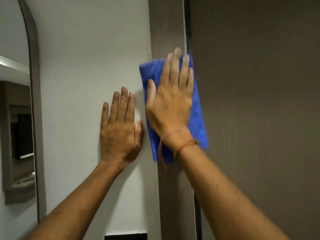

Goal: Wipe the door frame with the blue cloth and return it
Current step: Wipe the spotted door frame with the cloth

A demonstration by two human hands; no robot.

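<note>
The blue cloth [199, 118] lies flat against the brown door frame [166, 28], a vertical strip between the white wall and the brown door. My right hand [170, 99] presses on the cloth with fingers spread and pointing up; the cloth is blurred. A thin orange thread circles that wrist. My left hand [120, 129] rests flat on the white wall [90, 58] just left of the frame, fingers apart, holding nothing. The cloth's left edge overlaps the wall a little.
The brown door [259, 101] fills the right side, with a dark gap along the frame. An arched mirror [15, 118] with a brown rim hangs at the left and reflects shelving. A dark plate [125, 236] sits low on the wall.
</note>
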